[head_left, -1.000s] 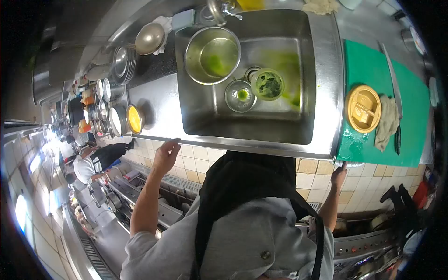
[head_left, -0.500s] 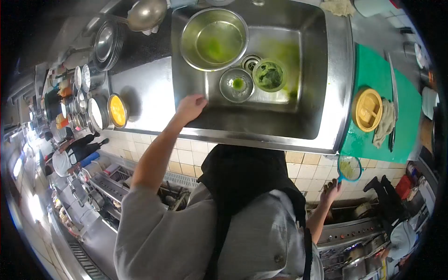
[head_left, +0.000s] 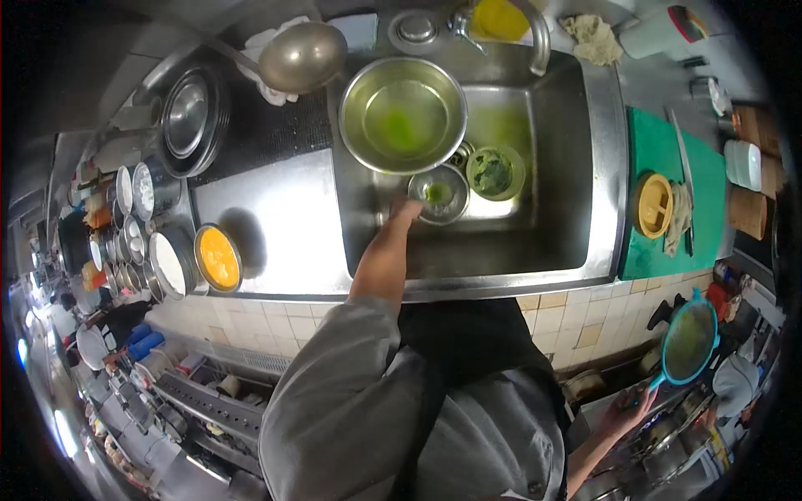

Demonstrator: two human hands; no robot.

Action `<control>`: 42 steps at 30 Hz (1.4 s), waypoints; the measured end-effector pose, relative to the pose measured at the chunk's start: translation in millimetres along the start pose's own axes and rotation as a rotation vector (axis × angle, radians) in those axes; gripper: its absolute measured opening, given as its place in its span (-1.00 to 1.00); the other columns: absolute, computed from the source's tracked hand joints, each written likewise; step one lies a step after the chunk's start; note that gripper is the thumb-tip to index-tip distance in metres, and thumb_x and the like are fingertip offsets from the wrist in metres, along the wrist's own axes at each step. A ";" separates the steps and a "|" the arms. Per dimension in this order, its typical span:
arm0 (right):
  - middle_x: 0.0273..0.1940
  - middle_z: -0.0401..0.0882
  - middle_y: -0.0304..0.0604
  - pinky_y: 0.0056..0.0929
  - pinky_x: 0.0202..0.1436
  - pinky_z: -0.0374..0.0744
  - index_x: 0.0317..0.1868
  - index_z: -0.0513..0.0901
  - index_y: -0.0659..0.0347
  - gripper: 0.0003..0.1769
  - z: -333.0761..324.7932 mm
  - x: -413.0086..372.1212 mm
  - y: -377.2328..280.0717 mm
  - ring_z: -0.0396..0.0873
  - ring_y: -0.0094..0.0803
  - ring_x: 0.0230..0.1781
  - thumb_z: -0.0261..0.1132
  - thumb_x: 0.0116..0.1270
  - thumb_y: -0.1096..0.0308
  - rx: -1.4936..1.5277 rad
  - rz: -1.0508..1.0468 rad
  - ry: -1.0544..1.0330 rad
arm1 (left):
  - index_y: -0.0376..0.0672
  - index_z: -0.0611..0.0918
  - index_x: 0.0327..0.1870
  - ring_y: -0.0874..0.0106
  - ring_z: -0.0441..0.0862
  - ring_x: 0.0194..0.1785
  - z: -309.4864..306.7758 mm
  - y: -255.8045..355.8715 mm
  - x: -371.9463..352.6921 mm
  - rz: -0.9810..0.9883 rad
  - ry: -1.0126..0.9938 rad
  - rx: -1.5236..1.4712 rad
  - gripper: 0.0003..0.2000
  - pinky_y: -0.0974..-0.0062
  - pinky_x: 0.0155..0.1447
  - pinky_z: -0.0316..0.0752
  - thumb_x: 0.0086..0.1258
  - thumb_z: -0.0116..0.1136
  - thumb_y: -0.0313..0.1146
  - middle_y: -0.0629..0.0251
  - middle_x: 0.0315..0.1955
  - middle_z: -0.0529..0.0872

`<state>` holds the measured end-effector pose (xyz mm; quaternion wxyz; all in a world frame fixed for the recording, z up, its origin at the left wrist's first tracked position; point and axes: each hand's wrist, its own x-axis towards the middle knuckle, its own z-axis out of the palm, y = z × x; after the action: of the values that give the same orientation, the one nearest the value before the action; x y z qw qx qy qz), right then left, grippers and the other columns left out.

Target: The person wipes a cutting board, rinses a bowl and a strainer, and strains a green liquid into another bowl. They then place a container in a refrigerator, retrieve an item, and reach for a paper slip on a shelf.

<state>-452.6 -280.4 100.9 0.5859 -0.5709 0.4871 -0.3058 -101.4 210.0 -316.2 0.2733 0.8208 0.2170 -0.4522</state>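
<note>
My left hand (head_left: 405,209) is at the left rim of a small metal bowl (head_left: 452,210) in the sink (head_left: 551,242), its fingers pressed together on the edge. A bit of green lies in that bowl. Beside it stands a round container (head_left: 494,174) with dark green leaves in liquid. Behind both is a large metal bowl (head_left: 403,117) holding greenish liquid. Out at the lower right, away from the counter, my right hand (head_left: 632,411) grips the handle of a teal-rimmed strainer (head_left: 690,341) with something green in its mesh.
Right of the sink, a green cutting board (head_left: 668,150) carries a yellow container (head_left: 654,206), a cloth and a long knife (head_left: 682,154). A faucet (head_left: 540,42) is behind. Left are a wok (head_left: 302,58) and a bowl of orange-yellow food (head_left: 219,257). Other people stand at both sides.
My left hand has moved from the sink's front left edge to the small bowl. My right hand and the strainer have moved down and right. The view has shifted.
</note>
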 end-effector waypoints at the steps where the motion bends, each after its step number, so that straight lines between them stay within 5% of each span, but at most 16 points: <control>1: -0.19 0.59 -0.29 -0.59 -0.41 0.37 0.38 0.45 0.20 -0.48 19.2 -6.3 -8.6 0.41 -0.60 -0.36 0.28 0.44 0.34 -0.019 0.031 -0.131 | -0.25 0.73 -0.15 0.25 0.73 -0.28 -3.0 -2.1 -8.7 0.004 0.060 -0.138 -0.77 0.31 -0.23 0.57 0.28 0.18 -0.33 0.03 -0.33 0.77; 3: -0.33 0.46 -0.37 -0.67 -0.42 0.36 0.39 0.42 0.27 -0.50 71.3 -18.3 -3.6 0.35 -0.68 -0.45 0.22 0.49 0.40 -0.248 -0.061 -0.132 | -0.29 0.72 -0.20 0.24 0.71 -0.23 -11.3 2.1 -11.9 0.009 0.117 -0.285 -0.74 0.20 -0.24 0.55 0.28 0.22 -0.26 0.02 -0.25 0.76; 5: -0.32 0.45 -0.39 -0.68 -0.45 0.35 0.37 0.44 0.29 -0.52 119.3 -22.6 3.9 0.33 -0.70 -0.45 0.21 0.48 0.40 -0.183 0.087 -0.298 | -0.35 0.73 -0.39 0.12 0.70 -0.32 -14.3 -8.8 -18.8 0.047 0.171 -0.234 -0.75 0.19 -0.14 0.56 0.20 0.13 -0.31 -0.03 -0.49 0.73; 6: -0.40 0.36 -0.47 -0.65 -0.54 0.27 0.26 0.51 0.30 -0.58 146.7 -23.3 3.6 0.30 -0.73 -0.53 0.23 0.46 0.35 -0.125 0.181 -0.547 | -0.41 0.74 -0.30 0.04 0.74 -0.18 -44.2 4.4 -57.4 0.255 0.044 0.096 -0.71 0.23 0.04 0.58 0.16 0.07 -0.36 -0.14 -0.37 0.75; 9: -0.45 0.38 -0.40 -0.67 -0.58 0.22 0.32 0.47 0.29 -0.53 232.1 -32.1 23.6 0.26 -0.71 -0.61 0.22 0.43 0.42 -0.126 0.371 -0.836 | -0.31 0.74 -0.09 -0.05 0.70 0.07 -84.0 28.1 -126.1 0.075 0.051 0.032 -0.65 0.19 0.22 0.56 0.15 0.14 -0.31 -0.17 -0.10 0.75; 13: -0.44 0.49 -0.30 -0.56 -0.52 0.35 0.31 0.52 0.29 -0.53 339.1 -51.8 39.8 0.37 -0.61 -0.58 0.25 0.44 0.35 -0.218 0.321 -1.243 | -0.38 0.72 -0.10 -0.11 0.68 0.06 -121.2 21.5 -209.8 0.179 0.145 0.164 -0.61 0.11 0.23 0.55 0.19 0.17 -0.23 -0.25 -0.12 0.73; 19: -0.41 0.49 -0.34 -0.59 -0.54 0.31 -0.02 0.59 0.26 -0.80 458.4 -79.9 78.6 0.38 -0.64 -0.56 0.21 0.49 0.32 -0.178 0.307 -1.360 | -0.36 0.67 -0.22 -0.04 0.72 -0.16 -191.0 -12.7 -304.1 0.302 0.346 0.086 -0.68 0.06 -0.02 0.56 0.31 0.12 -0.20 -0.17 -0.32 0.72; 22: -0.36 0.54 -0.29 -0.56 -0.48 0.39 0.13 0.56 0.28 -0.72 496.8 -87.0 110.8 0.48 -0.58 -0.45 0.20 0.51 0.35 -0.165 0.377 -1.424 | -0.37 0.65 -0.26 0.37 0.62 -0.49 -218.1 -16.1 -313.1 0.231 0.318 -0.312 -0.70 0.37 -0.36 0.47 0.38 0.19 -0.21 0.08 -0.53 0.67; 26: -0.19 0.61 -0.21 -0.48 -0.38 0.53 0.27 0.51 0.22 -0.61 515.0 -114.0 125.6 0.58 -0.52 -0.30 0.19 0.55 0.23 -0.286 0.431 -1.368 | -0.33 0.65 -0.14 0.55 0.56 -0.54 -233.6 5.6 -268.0 0.252 0.299 -0.616 -0.74 0.56 -0.48 0.39 0.42 0.17 -0.26 0.29 -0.51 0.67; 29: 0.00 0.63 -0.15 -0.39 -0.22 0.64 0.42 0.41 0.15 -0.46 507.0 -108.8 131.8 0.62 -0.44 -0.14 0.18 0.57 0.09 -0.439 0.328 -1.558 | -0.32 0.65 -0.11 0.54 0.56 -0.53 -244.0 34.3 -235.5 0.301 0.337 -0.650 -0.74 0.56 -0.49 0.38 0.43 0.17 -0.26 0.28 -0.45 0.69; 32: 0.08 0.66 0.06 -0.22 0.05 0.65 0.42 0.40 0.24 -0.37 485.3 -81.8 137.1 0.69 -0.13 -0.04 0.16 0.56 -0.03 -0.673 -0.150 -1.615 | -0.31 0.65 -0.08 0.54 0.56 -0.52 -256.3 60.3 -207.8 0.316 0.355 -0.616 -0.73 0.55 -0.49 0.38 0.44 0.17 -0.25 0.28 -0.42 0.68; 36: 0.05 0.67 0.14 -0.20 0.10 0.64 0.28 0.55 0.25 -0.50 434.2 -34.8 107.9 0.71 -0.05 -0.04 0.19 0.54 0.06 -0.702 -0.461 -1.461 | -0.32 0.65 -0.06 0.51 0.63 -0.42 -271.8 80.4 -169.4 0.319 0.324 -0.435 -0.70 0.52 -0.42 0.45 0.44 0.20 -0.22 0.22 -0.39 0.71; 38: 0.03 0.69 0.09 -0.28 0.13 0.61 0.25 0.57 0.27 -0.60 404.2 -10.5 88.6 0.67 -0.08 0.05 0.24 0.52 0.24 -0.705 -0.588 -1.334 | -0.32 0.66 -0.01 0.40 0.71 -0.31 -277.2 86.3 -169.7 0.350 0.617 0.250 -0.66 0.41 -0.25 0.56 0.46 0.20 -0.17 0.13 -0.28 0.76; 39: 0.03 0.69 0.07 -0.28 0.12 0.61 0.21 0.60 0.26 -0.65 388.7 0.7 76.6 0.68 -0.10 0.04 0.24 0.52 0.29 -0.706 -0.623 -1.250 | -0.32 0.66 -0.01 0.40 0.71 -0.31 -274.4 93.3 -184.5 0.345 0.611 0.259 -0.66 0.41 -0.25 0.56 0.46 0.20 -0.17 0.13 -0.28 0.76; 41: 0.04 0.68 -0.02 -0.33 -0.03 0.68 0.18 0.62 0.21 -0.69 354.6 30.4 66.3 0.68 -0.22 -0.04 0.23 0.52 0.30 -0.742 -0.553 -1.066 | -0.23 0.67 0.07 0.28 0.74 -0.20 -254.5 115.2 -235.7 0.530 0.932 0.189 -0.63 0.29 -0.08 0.60 0.47 0.19 -0.10 0.09 -0.17 0.77; 42: -0.02 0.70 -0.12 -0.41 -0.10 0.65 0.20 0.61 0.22 -0.70 341.7 32.3 45.8 0.66 -0.38 -0.14 0.23 0.54 0.33 -0.646 -0.289 -0.939 | -0.18 0.66 0.11 0.26 0.74 -0.19 -237.0 126.4 -258.0 0.648 0.835 0.013 -0.62 0.28 -0.05 0.59 0.48 0.18 -0.08 0.10 -0.17 0.77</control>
<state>-136.4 -175.8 6.2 0.4876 -0.8554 0.1612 0.0666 -5.4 239.1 42.5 0.2842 0.9577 0.0397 0.0197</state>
